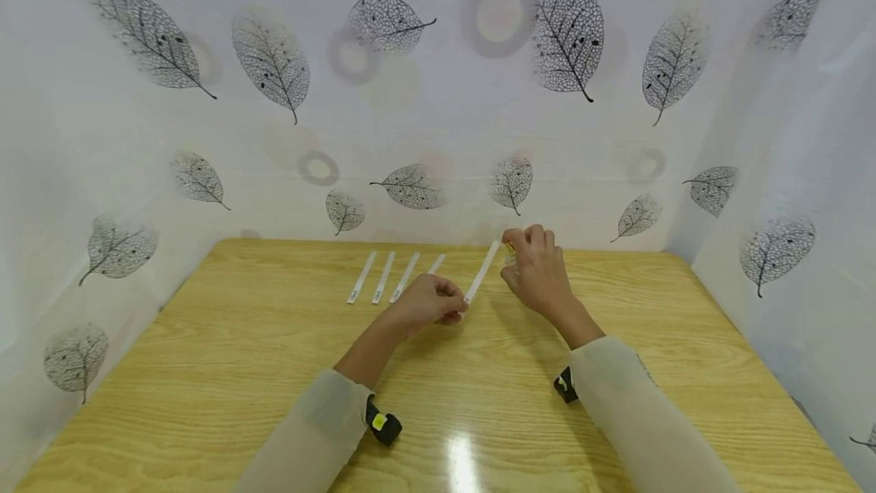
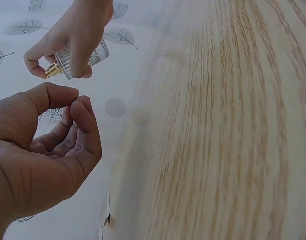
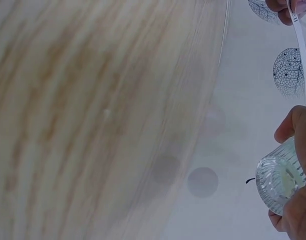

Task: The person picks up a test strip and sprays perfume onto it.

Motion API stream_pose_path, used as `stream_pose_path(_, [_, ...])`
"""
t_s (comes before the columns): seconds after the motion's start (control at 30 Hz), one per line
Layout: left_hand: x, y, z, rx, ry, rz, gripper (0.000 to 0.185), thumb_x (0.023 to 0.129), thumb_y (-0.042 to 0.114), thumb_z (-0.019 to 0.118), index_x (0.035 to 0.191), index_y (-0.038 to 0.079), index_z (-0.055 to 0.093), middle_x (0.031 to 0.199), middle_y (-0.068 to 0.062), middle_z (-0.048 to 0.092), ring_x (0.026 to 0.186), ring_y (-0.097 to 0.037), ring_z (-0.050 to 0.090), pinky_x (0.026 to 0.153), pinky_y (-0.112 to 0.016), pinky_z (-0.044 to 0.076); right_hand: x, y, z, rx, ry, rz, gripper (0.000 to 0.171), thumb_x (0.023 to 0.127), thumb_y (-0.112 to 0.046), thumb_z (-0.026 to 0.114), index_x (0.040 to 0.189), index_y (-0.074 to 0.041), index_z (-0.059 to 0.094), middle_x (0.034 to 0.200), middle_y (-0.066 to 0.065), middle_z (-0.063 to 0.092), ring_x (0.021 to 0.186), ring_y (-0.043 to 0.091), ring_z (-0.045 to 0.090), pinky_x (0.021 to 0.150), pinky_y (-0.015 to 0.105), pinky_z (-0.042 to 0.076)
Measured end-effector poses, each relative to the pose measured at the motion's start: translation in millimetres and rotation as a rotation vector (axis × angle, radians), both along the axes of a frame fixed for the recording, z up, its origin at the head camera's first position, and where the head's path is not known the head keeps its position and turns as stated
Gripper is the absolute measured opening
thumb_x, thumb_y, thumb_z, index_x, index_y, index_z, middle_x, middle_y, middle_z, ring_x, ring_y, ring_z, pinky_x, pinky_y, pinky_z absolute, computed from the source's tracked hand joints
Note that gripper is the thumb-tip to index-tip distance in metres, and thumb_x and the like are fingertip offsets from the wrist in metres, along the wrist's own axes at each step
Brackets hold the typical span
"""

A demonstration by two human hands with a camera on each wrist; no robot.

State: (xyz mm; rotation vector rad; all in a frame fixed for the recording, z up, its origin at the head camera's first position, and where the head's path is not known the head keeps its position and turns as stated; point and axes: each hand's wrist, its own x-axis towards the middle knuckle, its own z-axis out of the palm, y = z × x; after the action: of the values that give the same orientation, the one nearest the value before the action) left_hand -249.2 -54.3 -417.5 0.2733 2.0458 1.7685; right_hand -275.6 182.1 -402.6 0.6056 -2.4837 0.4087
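Observation:
My left hand (image 1: 426, 300) pinches the printed lower end of a white paper test strip (image 1: 483, 272) between thumb and fingertips. The strip slants up and to the right above the table. My right hand (image 1: 543, 271) grips a ribbed clear-glass perfume bottle (image 3: 273, 177), tilted, with one finger bent over its gold spray nozzle (image 2: 54, 70). That nozzle is close beside the strip's upper end in the head view. Palm and fingers hide part of the bottle.
Several more white strips (image 1: 363, 278) lie in a slanted row on the wooden table (image 1: 205, 371), left of my left hand, which partly covers the rightmost. A leaf-patterned white curtain (image 1: 438, 120) hangs behind the table and along both sides.

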Motion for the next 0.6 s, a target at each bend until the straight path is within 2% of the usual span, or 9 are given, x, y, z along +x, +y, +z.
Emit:
stream_pose_path(0.43, [0.7,0.1,-0.4,0.000,0.001,0.004,0.011,0.096,0.008,0.072,0.095,-0.002,0.068,0.101,-0.014,0.070,0.095,-0.034,0.072,0.082,-0.038,0.061,-0.5,0.4,-2.0,0.003,-0.028,-0.003,0.046,0.085,-0.009,0.078,0.120,-0.011,0.049,0.106,0.019,0.047,0.086,0.035,0.042,0.061,0.042,0.037])
stream_pose_path(0.6, [1.0,-0.8,0.4,0.007,0.001,0.005,0.011,0.096,0.008,0.071,0.096,-0.002,0.068,0.102,-0.015,0.069,0.098,-0.035,0.071,0.082,-0.037,0.061,-1.9,1.2,-2.6,-0.013,-0.026,0.028,0.048,0.083,-0.007,0.077,0.122,-0.012,0.049,0.105,0.018,0.047,0.084,0.033,0.041,0.060,0.041,0.035])
